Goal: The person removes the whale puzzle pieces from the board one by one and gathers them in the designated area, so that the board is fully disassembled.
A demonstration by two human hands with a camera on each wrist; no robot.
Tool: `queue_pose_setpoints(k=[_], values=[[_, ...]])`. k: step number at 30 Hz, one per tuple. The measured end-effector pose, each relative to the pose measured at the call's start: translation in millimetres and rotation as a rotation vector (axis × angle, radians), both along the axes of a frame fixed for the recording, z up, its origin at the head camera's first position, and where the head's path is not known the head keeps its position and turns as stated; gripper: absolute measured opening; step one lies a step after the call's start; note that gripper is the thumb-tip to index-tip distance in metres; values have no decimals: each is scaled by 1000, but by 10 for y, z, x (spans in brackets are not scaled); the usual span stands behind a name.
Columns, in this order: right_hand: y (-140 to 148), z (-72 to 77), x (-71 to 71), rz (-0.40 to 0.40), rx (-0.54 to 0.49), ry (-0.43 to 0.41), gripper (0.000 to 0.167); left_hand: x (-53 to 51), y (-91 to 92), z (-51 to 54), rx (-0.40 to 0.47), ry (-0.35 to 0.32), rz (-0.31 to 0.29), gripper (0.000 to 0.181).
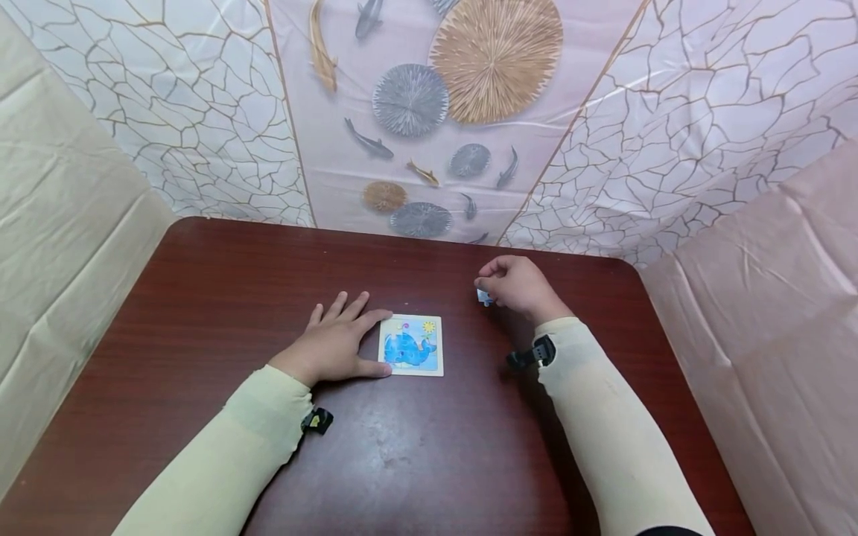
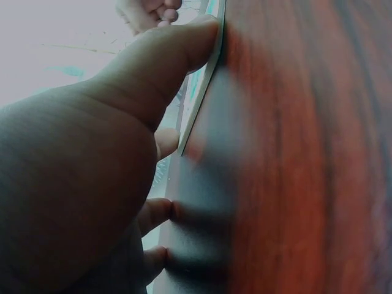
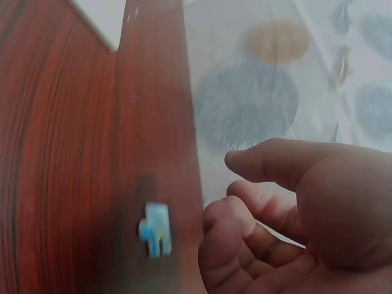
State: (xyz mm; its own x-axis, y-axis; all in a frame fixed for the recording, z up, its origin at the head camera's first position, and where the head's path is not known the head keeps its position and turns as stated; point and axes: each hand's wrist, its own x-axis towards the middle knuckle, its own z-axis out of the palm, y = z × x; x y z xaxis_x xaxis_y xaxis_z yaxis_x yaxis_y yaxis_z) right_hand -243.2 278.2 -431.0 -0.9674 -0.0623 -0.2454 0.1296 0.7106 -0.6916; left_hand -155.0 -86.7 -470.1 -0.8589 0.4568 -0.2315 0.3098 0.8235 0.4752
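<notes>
A square picture puzzle (image 1: 410,345) with a blue whale and a yellow sun lies flat on the table. My left hand (image 1: 338,346) is spread at its left side: the thumb touches the lower left corner and the index finger the upper left corner, while the other fingers reach out straight. In the left wrist view, the left thumb (image 2: 153,67) rests on the puzzle's edge. A loose blue-and-white puzzle piece (image 3: 157,230) lies right of the puzzle. Over it hovers my right hand (image 1: 518,286), fingers loosely bent, the thumb apart from them, holding nothing in the right wrist view.
The dark red-brown wooden table (image 1: 402,461) meets a patterned cloth (image 1: 409,186) at its back edge. Pale cloth hangs at the left and right sides. A black strap device (image 1: 532,353) sits at the right wrist, another (image 1: 317,420) at the left.
</notes>
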Motion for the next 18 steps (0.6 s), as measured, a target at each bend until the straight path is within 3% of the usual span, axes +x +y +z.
queue_pose_setpoints(k=[6, 18], values=[[-280, 62, 115, 99, -13, 30, 18, 3, 1, -8, -1, -2, -1, 102], [-760, 2, 303, 366, 13, 89, 11, -25, -2, -32, -11, 12, -1, 103]])
